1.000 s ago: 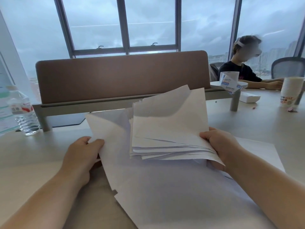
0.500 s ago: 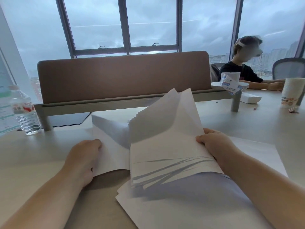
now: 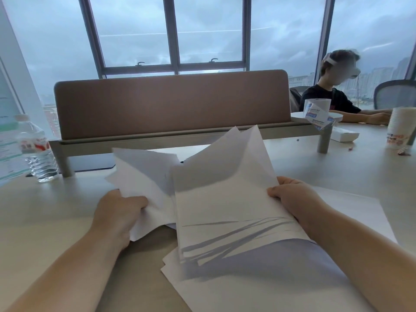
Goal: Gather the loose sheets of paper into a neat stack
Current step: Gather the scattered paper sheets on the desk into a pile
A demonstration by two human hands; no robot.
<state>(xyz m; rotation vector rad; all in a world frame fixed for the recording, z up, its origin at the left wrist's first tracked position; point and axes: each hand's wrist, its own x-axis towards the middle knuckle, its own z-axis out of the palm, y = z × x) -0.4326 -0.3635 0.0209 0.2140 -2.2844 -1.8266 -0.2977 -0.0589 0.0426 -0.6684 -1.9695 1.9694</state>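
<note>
- White paper is everywhere: the right hand (image 3: pixel 292 199) holds a fanned bundle of sheets (image 3: pixel 227 212) by its right edge, thumb on top and fingers (image 3: pixel 275 190) curled behind, pinching it.
- The bundle is raised off the counter (image 3: pixel 45 221) and tilted, its far corners pointing up, its near edges splayed unevenly below the fingers.
- The left hand (image 3: pixel 117 215) grips a second loose sheet (image 3: pixel 144 176) at its near left edge, fingers curled around the paper; that sheet lifts away from the hand and its right part runs behind the bundle.
- More sheets lying flat (image 3: pixel 258 284) sit on the counter under and nearer than the right hand's fingers, overlapping crookedly.
- Well to the left of the left hand stands a water bottle (image 3: pixel 36 149).
- Beyond both hands runs a brown divider panel (image 3: pixel 171 104).
- Far off to the right of the right hand are a stack of paper cups (image 3: pixel 400 127) and a seated person (image 3: pixel 333 95).
</note>
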